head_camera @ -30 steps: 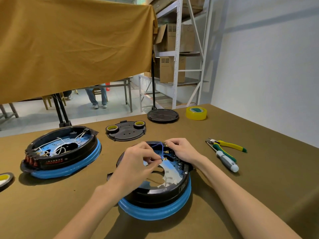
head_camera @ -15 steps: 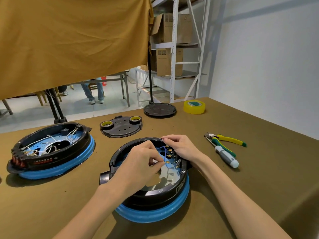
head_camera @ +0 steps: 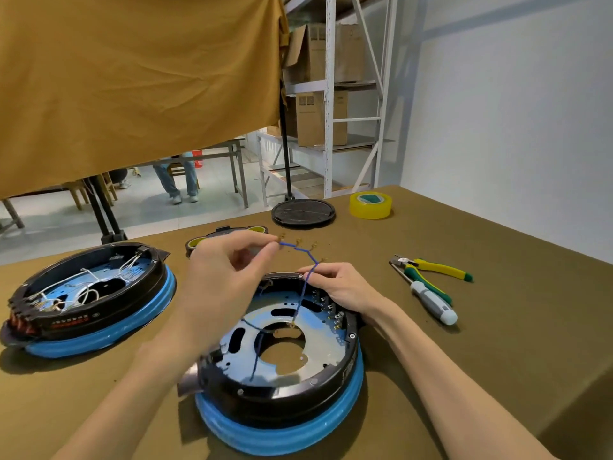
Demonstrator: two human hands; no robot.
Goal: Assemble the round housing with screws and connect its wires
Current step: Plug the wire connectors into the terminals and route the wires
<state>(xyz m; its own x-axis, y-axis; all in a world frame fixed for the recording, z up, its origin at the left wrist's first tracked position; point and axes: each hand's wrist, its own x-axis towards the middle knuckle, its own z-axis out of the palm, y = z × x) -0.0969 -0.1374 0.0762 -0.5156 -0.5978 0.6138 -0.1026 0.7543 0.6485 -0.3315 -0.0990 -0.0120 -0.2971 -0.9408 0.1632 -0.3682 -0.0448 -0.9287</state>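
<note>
Olive-brown desk (head_camera: pixel 464 360) carries the round housing (head_camera: pixel 285 386) near its front edge, above which the left hand (head_camera: pixel 225 277) and right hand (head_camera: pixel 341 287) each pinch the blue wire harness (head_camera: pixel 303 252), seemingly stretching it to sort its terminals; the second housing's (head_camera: pixel 89 300) label is unreadable.

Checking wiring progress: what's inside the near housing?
Inside the near housing: a metal plate with a round centre hole, terminals along the right wall, loose ends of the blue wire. The left hand covers its left rear.
</note>
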